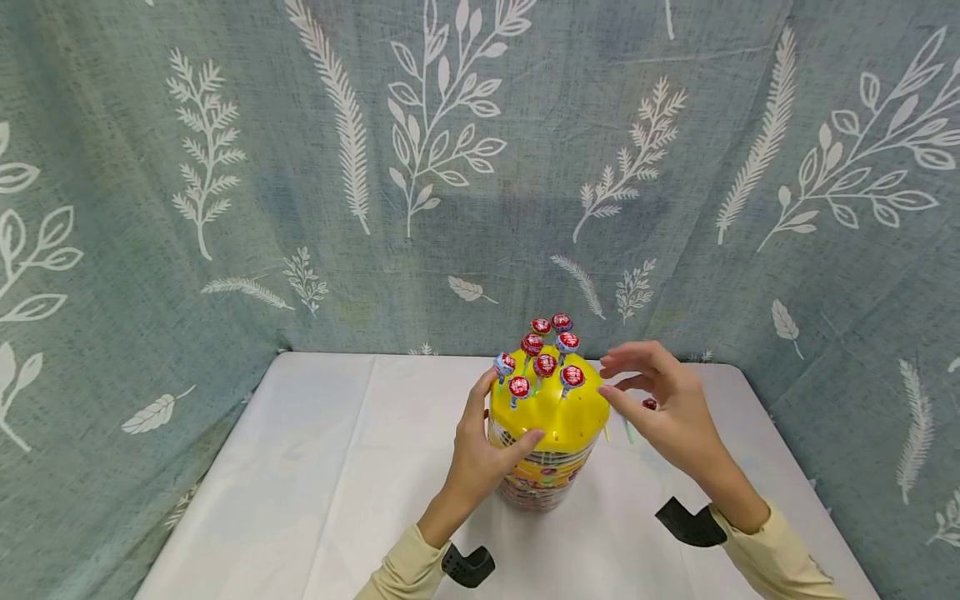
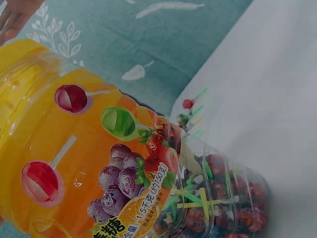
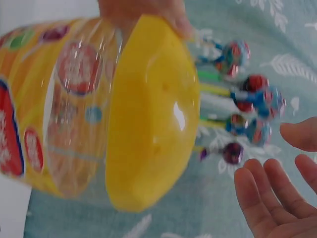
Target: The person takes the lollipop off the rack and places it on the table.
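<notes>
A tall clear candy jar [image 1: 546,475] with a yellow lid [image 1: 562,421] stands upright on the table. Several wrapped lollipops [image 1: 544,365] stick up from the lid, sticks down. My left hand [image 1: 480,458] grips the lid at its left side, thumb over the front edge and fingers partly hidden behind. To the right of the lid, my right hand [image 1: 663,408] hovers with relaxed fingers and nothing in them; the right wrist view shows the fingertips [image 3: 246,181] near the outermost lollipop [image 3: 233,152]. Through the jar's lower wall, the left wrist view shows more lollipops [image 2: 216,213] inside.
A few loose lollipops [image 2: 188,104] lie on the table behind and right of the jar, partly covered by the right hand in the head view. White cloth covers the table [image 1: 300,467]. A green leaf-patterned curtain [image 1: 517,217] hangs behind and at both sides.
</notes>
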### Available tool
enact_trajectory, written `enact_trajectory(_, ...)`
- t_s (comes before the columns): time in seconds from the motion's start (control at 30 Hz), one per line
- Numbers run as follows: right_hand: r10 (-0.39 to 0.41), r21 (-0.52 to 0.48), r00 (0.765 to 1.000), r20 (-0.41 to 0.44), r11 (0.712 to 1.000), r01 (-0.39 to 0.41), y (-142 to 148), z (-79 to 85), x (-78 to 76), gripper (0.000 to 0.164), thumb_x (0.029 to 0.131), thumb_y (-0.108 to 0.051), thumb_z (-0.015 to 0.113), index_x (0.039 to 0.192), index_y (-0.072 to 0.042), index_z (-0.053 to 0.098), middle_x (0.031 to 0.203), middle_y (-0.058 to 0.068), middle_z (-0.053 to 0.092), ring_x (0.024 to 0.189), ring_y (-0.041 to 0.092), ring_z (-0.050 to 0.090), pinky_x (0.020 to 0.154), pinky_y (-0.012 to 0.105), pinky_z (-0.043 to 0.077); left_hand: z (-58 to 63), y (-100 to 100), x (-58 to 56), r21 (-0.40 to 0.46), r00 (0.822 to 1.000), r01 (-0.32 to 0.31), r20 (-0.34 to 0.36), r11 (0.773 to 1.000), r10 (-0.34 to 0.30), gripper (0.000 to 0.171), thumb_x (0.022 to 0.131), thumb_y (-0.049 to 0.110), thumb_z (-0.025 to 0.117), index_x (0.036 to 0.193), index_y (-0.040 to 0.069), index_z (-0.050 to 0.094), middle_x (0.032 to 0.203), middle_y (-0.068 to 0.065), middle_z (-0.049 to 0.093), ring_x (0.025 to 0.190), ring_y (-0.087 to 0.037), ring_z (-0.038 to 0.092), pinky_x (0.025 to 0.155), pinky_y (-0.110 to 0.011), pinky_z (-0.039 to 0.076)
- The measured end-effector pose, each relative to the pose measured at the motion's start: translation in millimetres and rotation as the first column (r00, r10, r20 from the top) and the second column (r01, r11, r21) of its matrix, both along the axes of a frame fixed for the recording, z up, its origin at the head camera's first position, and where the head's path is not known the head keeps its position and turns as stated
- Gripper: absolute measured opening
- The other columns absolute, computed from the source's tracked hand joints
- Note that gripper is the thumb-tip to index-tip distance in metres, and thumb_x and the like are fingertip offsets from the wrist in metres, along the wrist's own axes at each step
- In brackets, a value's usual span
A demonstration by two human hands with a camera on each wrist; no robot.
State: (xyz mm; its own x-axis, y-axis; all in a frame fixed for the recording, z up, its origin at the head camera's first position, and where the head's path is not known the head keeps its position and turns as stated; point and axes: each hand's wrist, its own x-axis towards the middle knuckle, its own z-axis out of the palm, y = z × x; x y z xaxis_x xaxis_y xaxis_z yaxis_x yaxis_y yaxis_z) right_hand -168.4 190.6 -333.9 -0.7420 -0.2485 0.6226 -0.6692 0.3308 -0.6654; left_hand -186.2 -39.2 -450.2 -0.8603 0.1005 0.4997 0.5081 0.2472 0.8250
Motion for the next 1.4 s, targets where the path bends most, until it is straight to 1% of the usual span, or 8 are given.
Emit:
enact_trajectory(0.23, 0.046, -0.039, 0.999, 0.002, 0.998, -0.046, -23.3, -10.0, -1.6, 0.051, 0.074, 0.014, 0.072, 0.118, -0.004, 0.054, 0.109, 0.009, 0.06, 0.096, 0.019, 0.061, 0.075, 0.029, 0.054, 1.7, 0.7, 1.5, 0.008, 1.0, -0.008, 0.008, 1.0, 0.008, 0.087, 0.077, 0.028, 0.079, 0.146, 0.025, 0.026, 0.139, 0.002, 0.042, 0.115, -0.02, 0.049, 0.086, -0.047, 0.044)
enact_trajectory(0.37, 0.041, -0.07, 0.999, 0.012, 0.997, -0.04, -33.4, -19.1, -4.0, 0.048, 0.074, 0.014, 0.071, 0.115, -0.003, 0.054, 0.105, 0.008, 0.06, 0.092, 0.018, 0.061, 0.074, 0.03, 0.054, 22.6, 1.2, 13.5, 0.009, 1.0, -0.01, 0.003, 1.0, 0.01, 0.084, 0.076, 0.019, 0.078, 0.145, 0.014, 0.03, 0.137, -0.007, 0.044, 0.113, -0.027, 0.05, 0.085, -0.046, 0.044)
enact_trajectory(0.47, 0.033, -0.091, 0.999, 0.021, 0.995, -0.031, -38.8, -20.7, -3.0, 0.046, 0.074, 0.017, 0.07, 0.113, 0.0, 0.054, 0.1, 0.009, 0.061, 0.087, 0.018, 0.062, 0.073, 0.027, 0.054, 20.1, 0.9, 12.4, 0.002, 1.0, -0.007, 0.004, 1.0, 0.007, 0.083, 0.078, 0.025, 0.077, 0.145, 0.018, 0.029, 0.138, -0.002, 0.044, 0.113, -0.024, 0.05, 0.086, -0.044, 0.044)
enact_trajectory(0.6, 0.015, -0.107, 0.999, 0.036, 0.994, -0.011, -44.2, -13.5, 2.7, 0.043, 0.073, 0.02, 0.068, 0.11, 0.004, 0.053, 0.095, 0.013, 0.063, 0.083, 0.019, 0.063, 0.072, 0.025, 0.054, -1.2, 1.2, 0.4, 0.004, 1.0, -0.006, -0.008, 1.0, 0.006, 0.085, 0.078, 0.035, 0.077, 0.146, 0.03, 0.026, 0.14, 0.006, 0.041, 0.116, -0.02, 0.048, 0.087, -0.046, 0.043)
enact_trajectory(0.83, 0.03, -0.154, 0.999, 0.017, 0.988, -0.027, -38.6, -19.3, -2.4, 0.043, 0.075, 0.018, 0.068, 0.112, 0.002, 0.053, 0.096, 0.012, 0.063, 0.086, 0.017, 0.064, 0.074, 0.026, 0.054, -1.8, 1.4, 0.3, -0.009, 1.0, -0.009, -0.018, 1.0, 0.009, 0.085, 0.078, 0.037, 0.076, 0.146, 0.029, 0.026, 0.139, 0.006, 0.042, 0.115, -0.019, 0.049, 0.086, -0.045, 0.044)
enact_trajectory(0.97, 0.044, -0.196, 0.999, 0.0, 0.98, -0.044, -32.3, -14.7, -4.3, 0.044, 0.076, 0.018, 0.067, 0.114, 0.004, 0.052, 0.097, 0.014, 0.063, 0.086, 0.018, 0.064, 0.076, 0.028, 0.054, -1.7, 1.3, -0.1, -0.013, 1.0, -0.008, -0.021, 1.0, 0.008, 0.085, 0.078, 0.039, 0.076, 0.146, 0.029, 0.026, 0.139, 0.006, 0.042, 0.114, -0.018, 0.05, 0.085, -0.044, 0.045)
enact_trajectory(1.27, -0.009, -0.21, 1.0, -0.019, 0.978, 0.004, -15.5, -4.3, -3.6, 0.047, 0.073, 0.022, 0.066, 0.116, 0.006, 0.054, 0.098, 0.014, 0.063, 0.082, 0.017, 0.064, 0.071, 0.026, 0.054, -0.7, 0.6, -0.5, -0.005, 1.0, -0.018, -0.016, 1.0, 0.018, 0.085, 0.077, 0.038, 0.076, 0.146, 0.03, 0.027, 0.14, 0.006, 0.041, 0.116, -0.016, 0.048, 0.086, -0.046, 0.043)
enact_trajectory(1.4, -0.053, -0.189, 0.998, -0.026, 0.981, 0.048, -4.8, -2.3, -3.9, 0.047, 0.073, 0.021, 0.067, 0.115, 0.005, 0.055, 0.096, 0.015, 0.064, 0.081, 0.015, 0.063, 0.069, 0.024, 0.054, -1.2, 0.7, -1.1, 0.0, 1.0, -0.017, -0.016, 1.0, 0.017, 0.085, 0.077, 0.038, 0.076, 0.146, 0.03, 0.027, 0.14, 0.006, 0.041, 0.116, -0.019, 0.048, 0.085, -0.046, 0.043)
